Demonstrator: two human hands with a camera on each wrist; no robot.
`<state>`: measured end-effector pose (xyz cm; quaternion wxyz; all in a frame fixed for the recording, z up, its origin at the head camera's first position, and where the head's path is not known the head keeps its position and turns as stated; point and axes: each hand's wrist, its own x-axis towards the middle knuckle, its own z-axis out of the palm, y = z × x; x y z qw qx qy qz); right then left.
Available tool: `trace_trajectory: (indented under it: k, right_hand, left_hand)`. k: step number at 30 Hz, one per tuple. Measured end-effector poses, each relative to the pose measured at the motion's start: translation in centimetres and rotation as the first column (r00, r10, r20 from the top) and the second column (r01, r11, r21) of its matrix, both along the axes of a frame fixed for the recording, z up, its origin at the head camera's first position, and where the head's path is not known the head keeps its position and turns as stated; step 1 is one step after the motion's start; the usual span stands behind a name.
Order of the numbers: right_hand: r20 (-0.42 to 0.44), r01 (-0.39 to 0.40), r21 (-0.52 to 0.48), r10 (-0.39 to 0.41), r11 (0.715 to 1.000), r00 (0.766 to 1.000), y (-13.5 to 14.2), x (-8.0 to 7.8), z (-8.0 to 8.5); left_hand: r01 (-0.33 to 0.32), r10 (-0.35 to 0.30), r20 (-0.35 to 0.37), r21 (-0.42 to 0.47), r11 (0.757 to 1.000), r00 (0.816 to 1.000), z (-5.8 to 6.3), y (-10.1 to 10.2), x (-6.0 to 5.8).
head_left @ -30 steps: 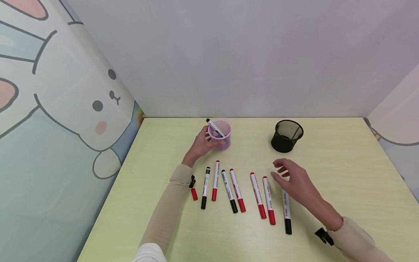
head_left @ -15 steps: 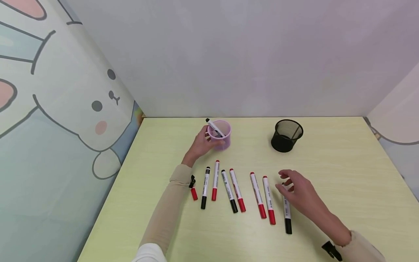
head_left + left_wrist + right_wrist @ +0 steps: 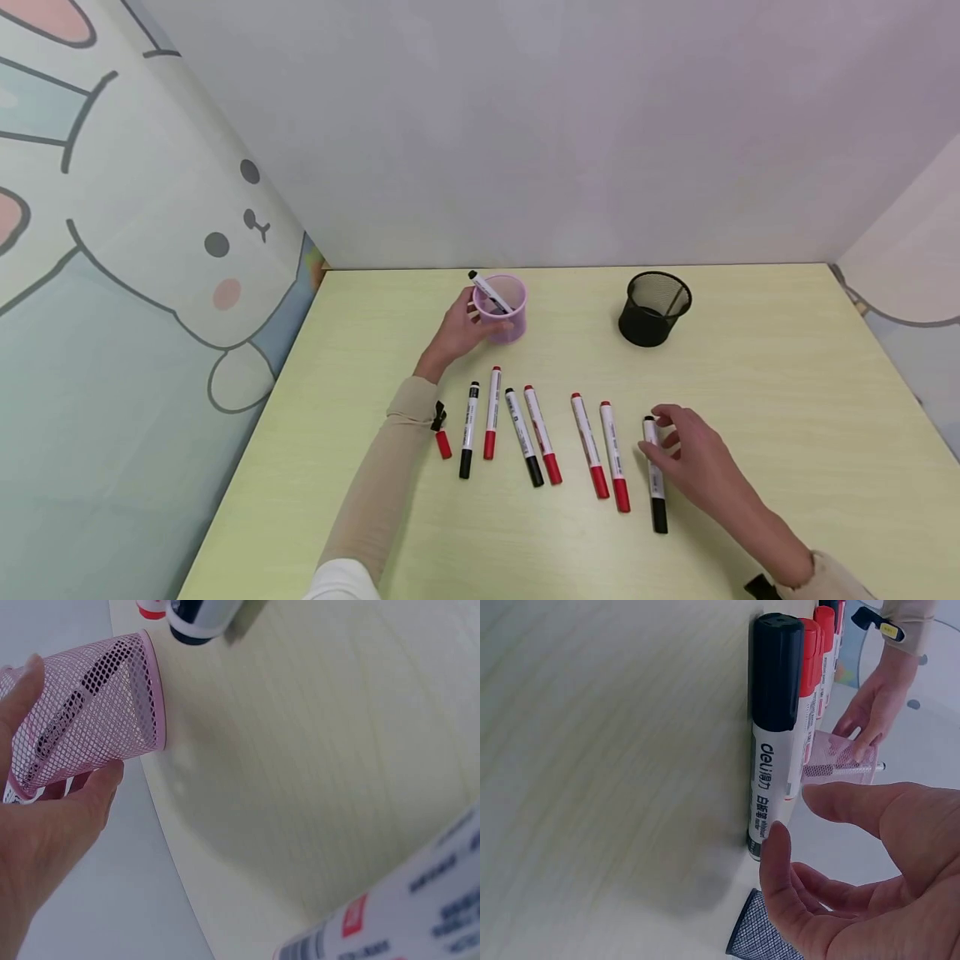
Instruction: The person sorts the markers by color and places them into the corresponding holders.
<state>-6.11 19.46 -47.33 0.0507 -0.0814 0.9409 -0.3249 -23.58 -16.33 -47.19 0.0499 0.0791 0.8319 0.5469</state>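
Note:
My left hand [image 3: 456,332] grips a pink mesh pen holder [image 3: 516,327], thumb and fingers round its side. One black-capped whiteboard marker [image 3: 486,287] leans inside it. On the right, my right hand [image 3: 697,460] hovers at a black whiteboard marker [image 3: 658,510] lying on the table. In the right wrist view the thumb and index finger stand apart near the end of this marker [image 3: 769,776], away from its cap; whether the index fingertip touches it I cannot tell.
A black mesh pen holder [image 3: 647,323] stands at the back right of the table [image 3: 795,375]. Several red and black markers lie in a row, among them a red marker [image 3: 615,458] and a black marker [image 3: 468,429]. A wall [image 3: 570,133] rises behind the table.
My right hand has come down and toward the near side, its fingers now at the rightmost black marker. The left hand stays on the pink pen holder.

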Motion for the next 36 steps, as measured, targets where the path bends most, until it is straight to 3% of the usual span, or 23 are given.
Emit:
trace_trajectory:
  k: [14, 27, 36]
  right_hand:
    - [0.05, 0.029, -0.029, -0.028, 0.999, 0.998, 0.2, 0.8, -1.1]
    - [0.154, 0.068, -0.01, -0.065, 0.998, 0.986, 0.1, 0.3, -0.7]
    - [0.159, 0.094, -0.022, -0.089, 0.995, 0.983, 0.1, 0.6, -0.5]
  left_hand:
    - [-0.011, 0.011, 0.006, -0.01, 1.0, 1.0, -0.2, -0.1, -0.1]
    - [-0.015, 0.015, 0.008, -0.014, 1.0, 1.0, 0.1, -0.2, 0.0]
    - [-0.006, 0.006, 0.0, 0.009, 1.0, 1.0, -0.1, 0.0, -0.1]
